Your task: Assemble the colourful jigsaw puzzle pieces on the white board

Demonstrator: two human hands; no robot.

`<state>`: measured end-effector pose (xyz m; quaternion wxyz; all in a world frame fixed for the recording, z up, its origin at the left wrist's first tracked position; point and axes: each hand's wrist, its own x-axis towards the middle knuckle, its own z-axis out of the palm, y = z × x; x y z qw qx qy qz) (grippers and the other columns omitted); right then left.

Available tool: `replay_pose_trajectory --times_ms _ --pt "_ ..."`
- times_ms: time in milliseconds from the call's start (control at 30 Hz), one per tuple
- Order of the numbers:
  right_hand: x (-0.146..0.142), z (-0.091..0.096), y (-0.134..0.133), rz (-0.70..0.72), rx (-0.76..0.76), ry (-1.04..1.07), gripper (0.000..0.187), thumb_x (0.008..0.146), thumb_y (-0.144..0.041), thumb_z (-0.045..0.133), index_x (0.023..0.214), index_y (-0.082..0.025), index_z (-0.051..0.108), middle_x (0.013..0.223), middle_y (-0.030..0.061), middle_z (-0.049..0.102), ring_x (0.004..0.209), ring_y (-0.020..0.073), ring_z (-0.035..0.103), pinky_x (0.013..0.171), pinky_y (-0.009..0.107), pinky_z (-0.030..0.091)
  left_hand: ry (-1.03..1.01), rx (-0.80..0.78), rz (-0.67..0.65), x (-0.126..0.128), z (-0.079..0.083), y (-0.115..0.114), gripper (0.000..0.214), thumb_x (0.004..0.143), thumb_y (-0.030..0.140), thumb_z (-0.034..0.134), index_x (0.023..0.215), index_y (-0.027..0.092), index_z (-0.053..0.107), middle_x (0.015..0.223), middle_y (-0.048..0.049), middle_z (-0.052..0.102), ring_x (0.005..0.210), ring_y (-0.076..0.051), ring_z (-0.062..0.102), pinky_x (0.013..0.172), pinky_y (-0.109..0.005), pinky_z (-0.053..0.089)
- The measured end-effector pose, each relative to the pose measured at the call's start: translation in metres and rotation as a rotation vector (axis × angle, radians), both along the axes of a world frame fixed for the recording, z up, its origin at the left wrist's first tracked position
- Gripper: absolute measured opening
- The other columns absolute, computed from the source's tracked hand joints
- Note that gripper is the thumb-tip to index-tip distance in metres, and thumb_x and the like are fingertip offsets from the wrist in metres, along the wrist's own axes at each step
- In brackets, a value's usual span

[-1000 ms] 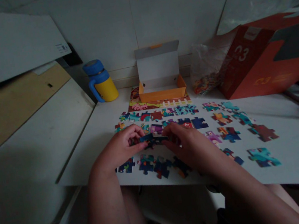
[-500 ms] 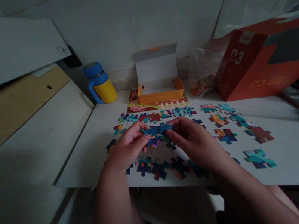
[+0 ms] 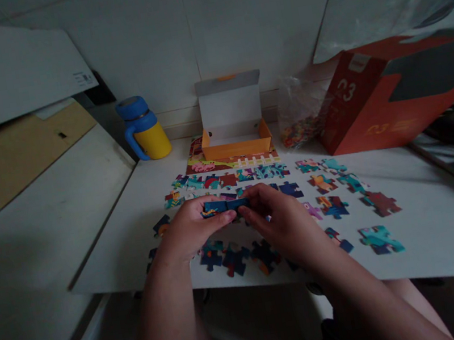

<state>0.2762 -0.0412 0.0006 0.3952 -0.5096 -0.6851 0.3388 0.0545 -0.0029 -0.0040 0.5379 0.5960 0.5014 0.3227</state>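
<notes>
Smooth white table (image 3: 431, 206), flat and slightly shiny, runs up to a pale panelled wall (image 3: 221, 27) with a thin vertical joint. Over its near middle, the left hand (image 3: 188, 228) pinches the left part of some blue puzzle pieces (image 3: 215, 207), thumb in front; the right hand (image 3: 274, 211) grips their right end between thumb and curled fingers. These flat pieces are raised above the table, a dark seam between them.

Around the hands lie rows of loose cardboard pieces (image 3: 211, 254) with rounded knobs and notches. To the right are a reddish-brown piece (image 3: 381, 203) and, nearer, a turquoise piece (image 3: 381, 240).

Farther off, an orange box (image 3: 236, 149) of thin card stands with its grey-white lid up, on a printed farm-scene sheet (image 3: 200, 165). Far left is a rounded blue-and-yellow mug (image 3: 156, 141) with a looped handle; far right, a crinkled clear bag (image 3: 298, 130) of small colourful bits beside a large, angular orange-red carton (image 3: 365, 119). Flat white boards (image 3: 6, 78) lean in at the left.
</notes>
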Motion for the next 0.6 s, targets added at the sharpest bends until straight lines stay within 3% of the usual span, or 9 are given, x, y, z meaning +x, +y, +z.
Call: replay_pose_trajectory --times_ms 300,500,600 --pt "0.000 -0.001 0.000 -0.006 0.002 -0.006 0.013 0.101 -0.036 0.064 0.105 -0.024 0.063 0.084 0.0002 0.067 0.071 0.0165 0.059 0.065 0.030 0.044 -0.118 -0.061 0.024 -0.006 -0.015 0.004 0.042 0.079 0.042 0.094 0.110 0.021 0.077 0.100 -0.0061 0.081 0.089 -0.023 0.076 0.082 -0.036 0.059" --pt "0.000 0.001 0.000 -0.024 0.007 0.025 0.015 0.100 -0.037 0.065 0.106 -0.023 0.064 0.081 -0.0002 0.067 0.069 0.0160 0.059 0.063 0.030 0.044 -0.167 -0.080 0.012 -0.004 -0.011 0.003 0.041 0.077 0.039 0.096 0.107 0.020 0.076 0.100 -0.0059 0.080 0.089 -0.022 0.075 0.083 -0.035 0.058" --pt "0.000 -0.002 0.001 -0.039 0.002 0.057 0.020 0.101 -0.041 0.065 0.110 -0.023 0.065 0.085 0.0012 0.070 0.071 0.0169 0.062 0.065 0.031 0.046 -0.199 -0.092 0.024 -0.002 -0.008 0.002 0.048 0.076 0.038 0.096 0.115 0.021 0.074 0.103 -0.0058 0.079 0.091 -0.021 0.074 0.087 -0.035 0.057"
